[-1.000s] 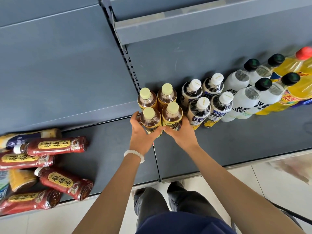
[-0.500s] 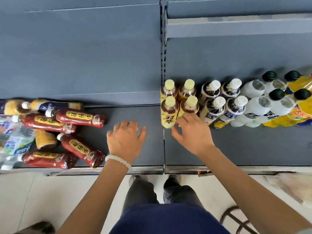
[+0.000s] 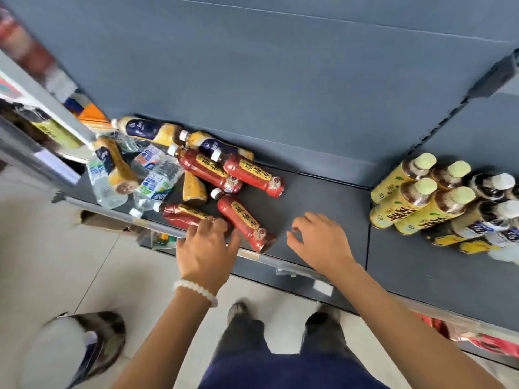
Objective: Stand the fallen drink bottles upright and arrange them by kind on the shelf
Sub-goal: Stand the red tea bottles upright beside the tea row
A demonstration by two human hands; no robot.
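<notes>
four red bottles (image 3: 238,217) lie flat at shelf (image 3: 309,197) left, caps up-left, bases down-right. left hand (image 3: 206,248) spread, fingers resting on the front one (image 3: 185,216). right hand (image 3: 320,242) loosely open, empty. upright tea bottles (image 3: 407,197) at right; further ones cut off, blurred.

Single head-worn wide-angle view, looking steeply down and forward from above the person's arms onto the low shelf (image 3: 323,189). The camera sits close, the left hand (image 3: 206,248) and right hand (image 3: 320,242) in the lower middle, feet and floor at bottom. The frame is tilted, its edges motion-blurred.
</notes>
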